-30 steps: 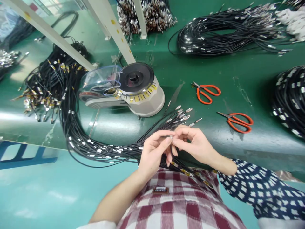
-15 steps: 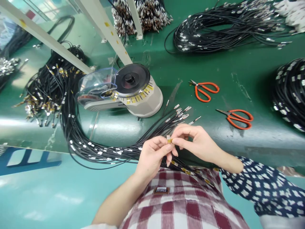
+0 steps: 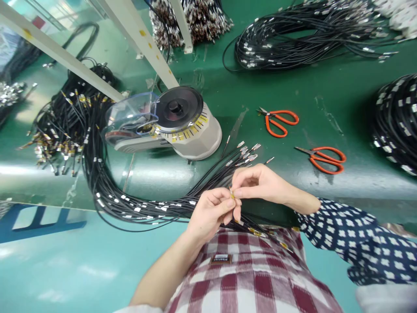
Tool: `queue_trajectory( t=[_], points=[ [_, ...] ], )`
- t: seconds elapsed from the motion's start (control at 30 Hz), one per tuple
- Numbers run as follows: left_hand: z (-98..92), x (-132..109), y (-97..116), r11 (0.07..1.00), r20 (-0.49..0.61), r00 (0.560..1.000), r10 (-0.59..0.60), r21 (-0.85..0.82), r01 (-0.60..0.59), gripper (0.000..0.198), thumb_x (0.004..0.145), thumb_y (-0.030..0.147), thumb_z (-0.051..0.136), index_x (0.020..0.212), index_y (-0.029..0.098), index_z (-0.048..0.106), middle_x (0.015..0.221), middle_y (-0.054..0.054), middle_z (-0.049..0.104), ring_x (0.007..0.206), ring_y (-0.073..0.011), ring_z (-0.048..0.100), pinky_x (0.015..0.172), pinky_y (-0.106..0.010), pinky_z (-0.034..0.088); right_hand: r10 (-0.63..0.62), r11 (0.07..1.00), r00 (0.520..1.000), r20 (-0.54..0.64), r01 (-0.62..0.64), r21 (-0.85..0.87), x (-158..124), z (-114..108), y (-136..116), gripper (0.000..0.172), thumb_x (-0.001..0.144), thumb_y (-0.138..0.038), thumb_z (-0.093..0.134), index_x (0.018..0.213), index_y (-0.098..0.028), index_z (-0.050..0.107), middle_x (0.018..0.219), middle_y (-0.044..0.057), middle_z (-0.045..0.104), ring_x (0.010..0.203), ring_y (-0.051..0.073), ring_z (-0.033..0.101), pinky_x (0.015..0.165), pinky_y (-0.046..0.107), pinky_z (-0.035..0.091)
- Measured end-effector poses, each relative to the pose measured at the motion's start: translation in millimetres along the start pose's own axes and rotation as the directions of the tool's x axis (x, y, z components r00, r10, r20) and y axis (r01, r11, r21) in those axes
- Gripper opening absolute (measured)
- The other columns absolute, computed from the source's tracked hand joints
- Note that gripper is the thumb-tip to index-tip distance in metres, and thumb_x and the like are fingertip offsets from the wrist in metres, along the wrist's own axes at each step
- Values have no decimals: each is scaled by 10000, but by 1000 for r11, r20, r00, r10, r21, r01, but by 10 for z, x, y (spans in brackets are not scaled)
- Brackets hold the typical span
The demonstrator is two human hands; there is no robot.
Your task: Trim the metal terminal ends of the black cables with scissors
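Note:
My left hand (image 3: 213, 211) pinches the end of a thin black cable, where a small piece of yellow tape (image 3: 232, 195) shows between the fingertips. From the right, my right hand (image 3: 257, 184) closes thumb and forefinger on that same taped end, and the fingers of both hands touch. A bundle of black cables (image 3: 143, 208) with white labels runs behind and under my hands. Its silvery ends (image 3: 247, 152) fan out just beyond them. Nearer my apron lie several cable ends with yellow tape (image 3: 257, 233). The exact tip of the held cable is partly hidden by fingers.
A round tape dispenser (image 3: 192, 139) with cut yellow strips stands beyond the bundle. Two orange-handled scissors, one farther (image 3: 276, 121) and one nearer (image 3: 327, 159), lie to the right. Coiled cables (image 3: 395, 124) sit at the right edge; another loop (image 3: 260, 61) lies behind. White posts (image 3: 150, 48) rise at left.
My right hand has shifted slightly left and its fingers have turned around the taped end. The yellow tape now looks narrower and folded closer to the cable. My left hand stays nearly in place.

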State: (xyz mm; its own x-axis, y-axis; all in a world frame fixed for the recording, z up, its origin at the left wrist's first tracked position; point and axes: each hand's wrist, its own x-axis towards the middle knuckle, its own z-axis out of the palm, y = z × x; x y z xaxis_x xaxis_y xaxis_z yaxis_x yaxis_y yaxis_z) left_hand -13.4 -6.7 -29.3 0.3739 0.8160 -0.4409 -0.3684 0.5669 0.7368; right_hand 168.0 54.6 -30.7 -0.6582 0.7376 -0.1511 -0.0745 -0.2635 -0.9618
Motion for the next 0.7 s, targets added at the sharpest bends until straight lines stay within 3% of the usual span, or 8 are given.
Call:
queue_trajectory(
  t=[0.33,0.47,0.7],
  points=[
    [29,-4,20,1000,48,999,-7,10,6,343,758,414,799,701,118,635,530,-22,629,404,-45,402,416,-186,245,26,997,996,91,-33,76,-22,57,-18,263,828,-397,694,809,-154,597,732,-21,585,636,97,520,621,238,429],
    [33,-15,16,999,19,1000,-15,45,14,368,767,432,787,698,134,582,542,-12,607,446,-57,410,444,-197,253,9,995,994,113,-21,100,-20,56,25,237,848,-366,682,830,-150,586,766,-14,590,673,100,539,664,245,444],
    [36,-20,-12,999,2,1000,-7,-32,7,344,714,350,839,821,141,588,596,18,584,520,-67,460,489,-189,285,-18,998,999,51,15,64,-29,52,17,214,860,-350,676,823,-158,590,780,-10,591,708,107,560,688,247,458]
  ],
)
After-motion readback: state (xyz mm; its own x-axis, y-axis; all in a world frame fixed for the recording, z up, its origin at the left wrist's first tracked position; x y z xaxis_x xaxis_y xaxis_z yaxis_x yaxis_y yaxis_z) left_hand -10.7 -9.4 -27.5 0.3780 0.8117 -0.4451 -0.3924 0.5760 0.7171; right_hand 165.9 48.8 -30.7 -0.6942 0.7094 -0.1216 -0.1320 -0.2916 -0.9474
